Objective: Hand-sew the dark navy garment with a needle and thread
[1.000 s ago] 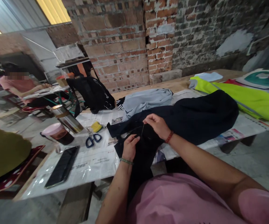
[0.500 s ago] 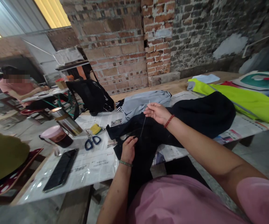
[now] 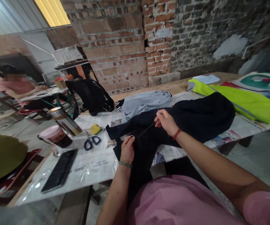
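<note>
Two hands: right pinching thin needle, left gripping soft dark cloth

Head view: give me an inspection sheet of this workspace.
Surface: wooden table covered with newspaper under clear plastic.
Job's things: dark garment; thread stretched taut.
Clutter: scissors, phone, pink-lidded cup, steel flask, black bag, grey garment, hi-vis vest.
Hands: left hand pinches the dark garment; right hand pinches the thread.
Cables: nothing seen.
Surroundings: brick wall; another person at a far table.
</note>
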`<state>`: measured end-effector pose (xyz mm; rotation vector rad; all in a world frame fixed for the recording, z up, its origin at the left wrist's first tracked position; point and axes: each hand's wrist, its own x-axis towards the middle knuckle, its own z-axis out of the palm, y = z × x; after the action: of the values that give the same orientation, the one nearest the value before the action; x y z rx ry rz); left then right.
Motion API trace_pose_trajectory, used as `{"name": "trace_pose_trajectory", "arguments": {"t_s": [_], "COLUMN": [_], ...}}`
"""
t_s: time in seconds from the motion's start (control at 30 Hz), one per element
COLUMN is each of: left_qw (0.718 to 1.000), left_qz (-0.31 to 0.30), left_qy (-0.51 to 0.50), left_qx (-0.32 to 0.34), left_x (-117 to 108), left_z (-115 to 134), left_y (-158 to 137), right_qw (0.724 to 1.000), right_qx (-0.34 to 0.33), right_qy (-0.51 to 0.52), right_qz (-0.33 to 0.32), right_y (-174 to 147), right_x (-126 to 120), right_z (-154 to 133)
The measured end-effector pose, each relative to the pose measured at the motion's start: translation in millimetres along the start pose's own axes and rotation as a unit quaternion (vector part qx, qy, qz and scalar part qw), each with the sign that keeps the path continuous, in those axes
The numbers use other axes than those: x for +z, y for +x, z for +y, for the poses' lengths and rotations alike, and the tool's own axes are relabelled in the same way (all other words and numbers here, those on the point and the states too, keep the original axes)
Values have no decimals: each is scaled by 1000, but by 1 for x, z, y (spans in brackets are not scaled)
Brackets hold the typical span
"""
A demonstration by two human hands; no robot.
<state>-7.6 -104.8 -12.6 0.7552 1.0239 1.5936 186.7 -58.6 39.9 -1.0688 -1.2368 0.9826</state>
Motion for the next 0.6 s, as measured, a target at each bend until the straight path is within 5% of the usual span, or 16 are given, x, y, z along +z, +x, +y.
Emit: {"name": "trace_pose_trajectory", "arguments": {"t_s": [0.27, 0.47, 0.6], "left_qw": [998, 991, 956], "left_qz": [-20, -3, 9], "left_qy": [16, 86, 243], "left_qx": [49, 103, 163], "left_x": [2, 2, -3], "left_z": [-1, 4, 17], "left_y": [0, -2, -4], "right_qw": [934, 914, 922], "right_qx": [-161, -179, -179], "right_qy": [-319, -362, -343], "right_qz": [31, 26, 32], "right_y": [-47, -36, -23], "right_x": [-27, -29, -26], "right_z": [49, 64, 62]}}
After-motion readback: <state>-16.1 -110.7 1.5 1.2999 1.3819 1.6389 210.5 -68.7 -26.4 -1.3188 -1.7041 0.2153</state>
